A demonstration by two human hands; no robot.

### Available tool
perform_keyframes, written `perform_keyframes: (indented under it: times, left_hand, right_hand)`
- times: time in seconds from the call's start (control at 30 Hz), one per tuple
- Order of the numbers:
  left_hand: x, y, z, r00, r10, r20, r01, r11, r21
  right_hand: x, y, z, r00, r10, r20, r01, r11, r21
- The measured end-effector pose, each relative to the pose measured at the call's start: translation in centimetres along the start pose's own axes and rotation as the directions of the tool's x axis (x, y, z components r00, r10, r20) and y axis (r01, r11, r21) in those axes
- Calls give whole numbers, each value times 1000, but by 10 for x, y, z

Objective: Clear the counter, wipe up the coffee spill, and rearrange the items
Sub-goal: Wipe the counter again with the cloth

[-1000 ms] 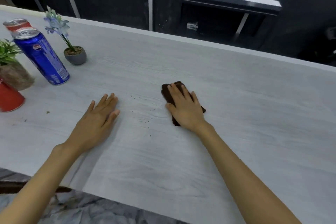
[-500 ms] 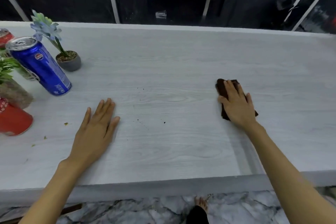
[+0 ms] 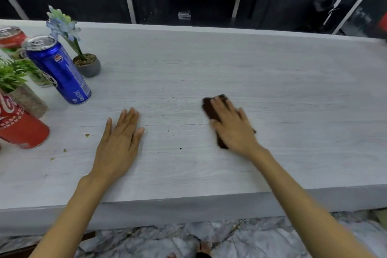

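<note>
My right hand lies flat on a dark brown cloth and presses it onto the pale grey counter, right of centre; the hand is blurred and covers most of the cloth. My left hand rests flat on the counter, fingers straight, holding nothing. A few dark coffee specks dot the surface between the two hands. At the left stand a blue Pepsi can, a red Coca-Cola can, another red can behind, and a small grey pot with a blue flower.
A green plant in a speckled pot stands at the far left, partly behind the red can. Small greenish crumbs lie near my left hand. The counter's front edge runs below my wrists, with marble floor beneath. Dark cabinets stand behind the counter.
My right hand slid the cloth right across the counter, then back left toward the specks. My left hand stayed flat in place. The camera view shifted.
</note>
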State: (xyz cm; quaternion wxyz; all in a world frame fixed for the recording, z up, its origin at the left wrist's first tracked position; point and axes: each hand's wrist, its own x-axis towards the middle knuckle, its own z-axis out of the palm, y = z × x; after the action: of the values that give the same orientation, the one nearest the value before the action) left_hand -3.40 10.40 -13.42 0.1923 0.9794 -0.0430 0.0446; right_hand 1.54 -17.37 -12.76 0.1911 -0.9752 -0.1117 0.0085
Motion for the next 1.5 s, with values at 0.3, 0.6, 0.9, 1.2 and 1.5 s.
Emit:
perform_keyframes:
  times: [0.3,0.6,0.9,1.2,1.5]
  left_hand:
    - [-31,-32,-21,995,-97,-14,97,995,15]
    - [-34,-32,-20,991,-127,-42,130,989,77]
    - [-34,-28,-17,984,-161,-75,166,983,77]
    - [-35,-30,-17,984,-165,-65,171,982,85]
    - [-35,-30,-16,984,-158,-78,164,984,67]
  right_hand:
    - [113,-34,11,999,8,47,-7,999,-32]
    - [49,-78,39,761,-602,240,607,792,65]
    - [153,-48,18,946,-250,207,256,967,-1]
    - [74,-90,42,592,-724,354,740,662,117]
    - [109,65,-26,960,-197,199,199,980,13]
